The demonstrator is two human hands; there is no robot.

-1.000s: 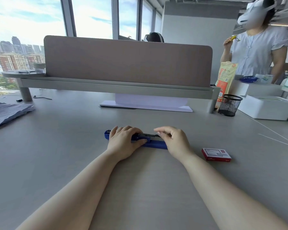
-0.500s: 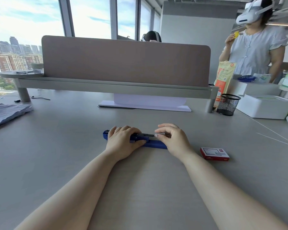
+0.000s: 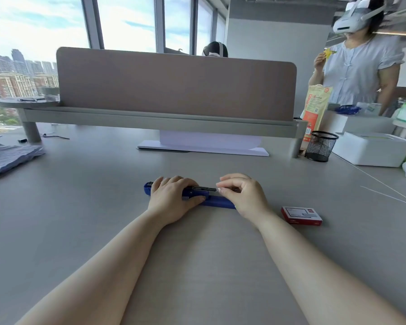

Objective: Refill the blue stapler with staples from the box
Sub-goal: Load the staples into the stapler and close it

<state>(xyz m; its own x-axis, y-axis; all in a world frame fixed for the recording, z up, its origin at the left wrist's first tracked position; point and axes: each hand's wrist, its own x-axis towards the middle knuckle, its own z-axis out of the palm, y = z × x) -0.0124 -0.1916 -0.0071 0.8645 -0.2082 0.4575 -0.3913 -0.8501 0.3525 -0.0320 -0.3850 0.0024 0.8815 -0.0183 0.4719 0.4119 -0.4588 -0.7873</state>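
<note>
The blue stapler (image 3: 217, 202) lies flat across the grey desk in the middle of the head view, opened out lengthwise with its metal channel showing. My left hand (image 3: 172, 199) lies over its left half and grips it. My right hand (image 3: 243, 195) pinches a thin strip of staples (image 3: 217, 189) with thumb and forefinger right at the channel. A small red staple box (image 3: 301, 215) lies closed on the desk to the right of my right wrist, apart from it.
A brown divider screen (image 3: 176, 83) on a grey shelf spans the desk's far side, with white paper (image 3: 204, 146) beneath it. A black mesh cup (image 3: 320, 146) and white box (image 3: 373, 148) stand at the right; folded blue cloth (image 3: 7, 158) lies left. A person stands far right.
My right hand's fingers have lifted and curled a little over the channel. The left hand and stapler hold still. The view has shifted slightly.
</note>
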